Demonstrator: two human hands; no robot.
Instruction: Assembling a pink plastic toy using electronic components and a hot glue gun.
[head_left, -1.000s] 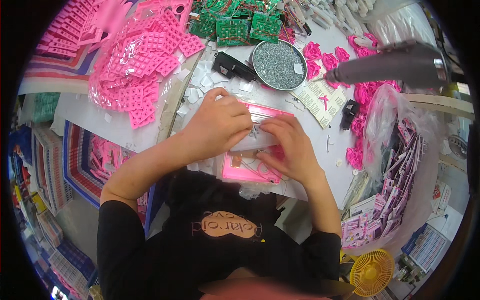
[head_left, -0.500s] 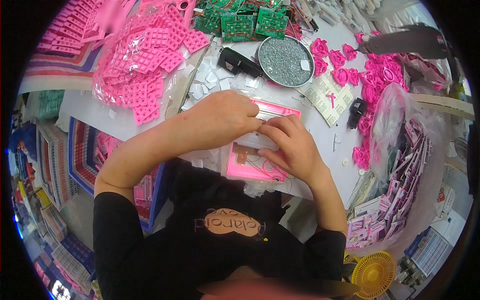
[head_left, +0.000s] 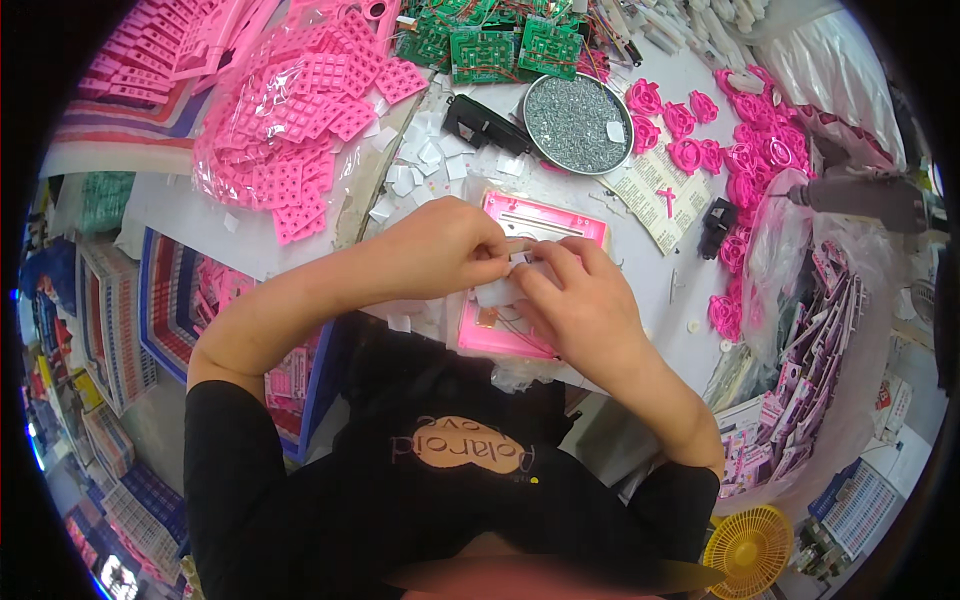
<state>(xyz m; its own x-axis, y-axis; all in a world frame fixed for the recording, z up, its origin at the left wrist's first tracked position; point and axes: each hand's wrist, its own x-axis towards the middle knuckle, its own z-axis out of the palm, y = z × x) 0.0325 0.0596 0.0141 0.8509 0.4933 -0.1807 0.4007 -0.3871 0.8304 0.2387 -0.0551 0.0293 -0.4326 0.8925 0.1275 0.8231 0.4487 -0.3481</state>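
Pink case lies flat, presumably for steadiness; my left hand and right hand curl above; whether they grip, I cannot tell.

The right hand now bunches its thumb and fingers closer together; the dark grey tool hangs lower, by the clear plastic bag

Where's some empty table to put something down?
Right of the pink case, below the paper, there's a bare patch. Another, with a white scrap, lies left, between the pink keypads and the blue crate. It's crowded at the top, with circuit boards and metal bits, and along the right, with pink parts.
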